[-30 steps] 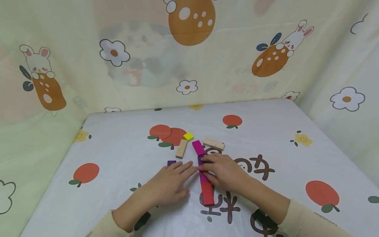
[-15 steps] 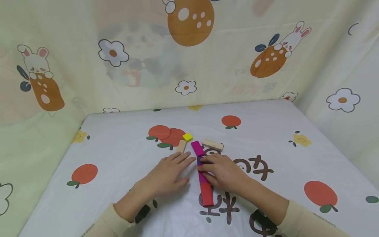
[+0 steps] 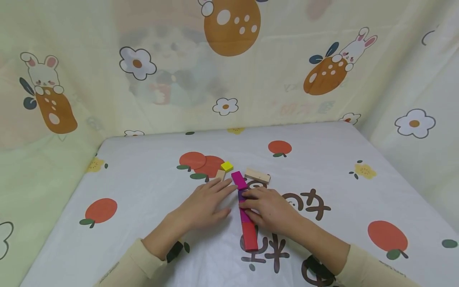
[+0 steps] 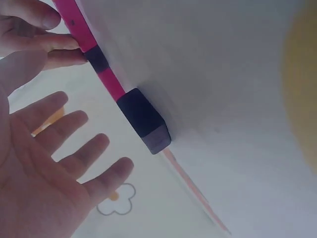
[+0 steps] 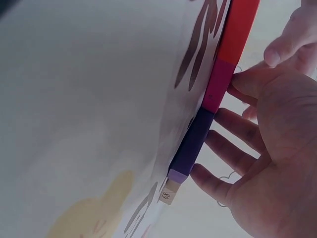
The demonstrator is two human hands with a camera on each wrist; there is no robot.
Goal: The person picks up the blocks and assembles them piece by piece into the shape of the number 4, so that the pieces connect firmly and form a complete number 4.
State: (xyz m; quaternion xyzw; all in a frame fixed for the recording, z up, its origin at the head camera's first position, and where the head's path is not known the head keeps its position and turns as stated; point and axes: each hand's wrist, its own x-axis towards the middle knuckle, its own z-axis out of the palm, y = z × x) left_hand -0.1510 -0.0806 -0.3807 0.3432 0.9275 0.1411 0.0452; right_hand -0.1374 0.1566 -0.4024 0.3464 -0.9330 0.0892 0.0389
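A row of wooden blocks lies down the middle: a red block [image 3: 250, 236] nearest, a magenta block [image 3: 245, 216], a purple block [image 3: 241, 194], then another magenta block [image 3: 239, 180] slightly askew. My right hand [image 3: 270, 207] lays its fingertips along the row's right side, as the right wrist view also shows beside the purple block [image 5: 193, 141]. Left of the row, my left hand [image 3: 206, 205] has its fingers spread, with nothing held in them. In the left wrist view a loose dark purple block [image 4: 141, 116] stands out; the head view hides it behind the left hand.
A plain wood block [image 3: 220, 174], partly covered by the left fingers, and a yellow block [image 3: 227, 166] lie beyond that hand. A second plain block [image 3: 257, 175] is right of the row's far end. The patterned white cloth [image 3: 312, 159] meets a hanging curtain [image 3: 179, 115] behind.
My left hand has moved forward, covering the loose purple block and most of the near plain wood block. The right hand and the row stay nearly in place.
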